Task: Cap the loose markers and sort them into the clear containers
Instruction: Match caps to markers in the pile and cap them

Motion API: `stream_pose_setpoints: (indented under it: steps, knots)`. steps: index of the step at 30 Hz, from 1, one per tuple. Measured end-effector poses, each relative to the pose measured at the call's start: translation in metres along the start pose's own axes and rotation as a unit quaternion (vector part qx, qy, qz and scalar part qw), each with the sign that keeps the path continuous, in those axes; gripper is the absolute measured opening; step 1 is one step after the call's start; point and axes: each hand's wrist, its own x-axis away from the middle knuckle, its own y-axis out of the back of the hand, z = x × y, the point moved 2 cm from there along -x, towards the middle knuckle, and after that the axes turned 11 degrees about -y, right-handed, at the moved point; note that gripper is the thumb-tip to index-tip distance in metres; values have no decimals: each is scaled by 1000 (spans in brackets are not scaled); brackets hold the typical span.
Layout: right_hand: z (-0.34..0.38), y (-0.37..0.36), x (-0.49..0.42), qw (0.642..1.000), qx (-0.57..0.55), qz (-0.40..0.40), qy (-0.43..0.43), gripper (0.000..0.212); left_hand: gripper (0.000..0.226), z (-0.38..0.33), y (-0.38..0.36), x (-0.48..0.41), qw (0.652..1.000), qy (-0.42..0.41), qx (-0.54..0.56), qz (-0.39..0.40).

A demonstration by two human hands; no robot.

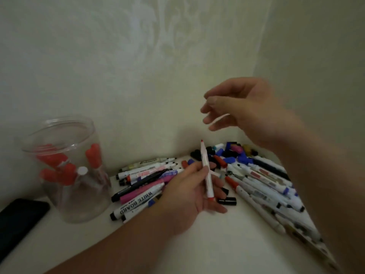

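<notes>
Near-L edge: black phone (17,220) on white table (217,244). L hand (187,196) palm-up over table, thumb + fingers curled round red marker (206,171), body near upright, uncapped tip up. Just beside it, black cap (227,200) on table. Further L, clear container (67,204) upright w/ red-capped markers (65,175) inside. L marker pile (142,180) + R marker pile (266,186) flank hand; loose caps (229,155) heaped behind, by wall. R hand (246,113) raised above caps, fingers loosely curled, blurred, can't tell if holding anything

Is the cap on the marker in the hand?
No, it is off: the marker shows its bare red tip at the top.
</notes>
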Motion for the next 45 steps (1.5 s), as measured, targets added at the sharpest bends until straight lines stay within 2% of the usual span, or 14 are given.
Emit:
stream_pose_setpoints:
  steps: [3, 5, 7, 10, 14, 19, 25, 28, 31, 35, 37, 40, 43, 45]
  knots:
    - [-29, 64, 20, 974, 191, -105, -57, 7, 25, 2, -3, 0, 999, -17, -41, 11]
    - [-50, 99, 30, 925, 325, -149, -125, 8, 24, 4, -7, 1, 997, -26, -75, 22]
    - [-71, 122, 38, 888, 392, -158, -181, 8, 29, 6, -11, 3, 992, -31, -116, 30]
    - [-94, 136, 44, 870, 426, -140, -206, 9, 33, 6, -14, 7, 978, -32, -199, 53]
    - [-108, 130, 47, 874, 435, -88, -198, 3, 20, 7, -14, 7, 949, -30, -304, 82]
    - [-106, 101, 47, 887, 429, -15, -169, 19, 25, 6, -11, 6, 958, -6, -272, 86]
    - [-103, 72, 57, 825, 510, 119, -212, 32, 35, 4, -9, 7, 964, 9, -237, 123]
    - [-103, 65, 61, 807, 529, 147, -218, 34, 26, 4, -9, 7, 963, 3, -235, 131]
    - [-103, 60, 62, 797, 540, 157, -220, 32, 28, 4, -9, 7, 958, 2, -248, 143]
    - [-105, 47, 61, 783, 568, 148, -206, 46, 32, 5, -9, 7, 951, 6, -271, 150]
    - [-105, 42, 59, 793, 557, 137, -206, 42, 30, 6, -6, 6, 952, 0, -268, 146]
    - [-103, 49, 54, 861, 458, 79, -208, 29, 21, 6, -5, 6, 967, -6, -221, 127]
    - [-98, 57, 54, 944, 233, 53, -228, 19, 20, 9, -6, 4, 981, -9, -172, 91]
    - [-99, 57, 54, 965, 93, 76, -232, 14, 24, 9, -8, 3, 983, -9, -168, 76]
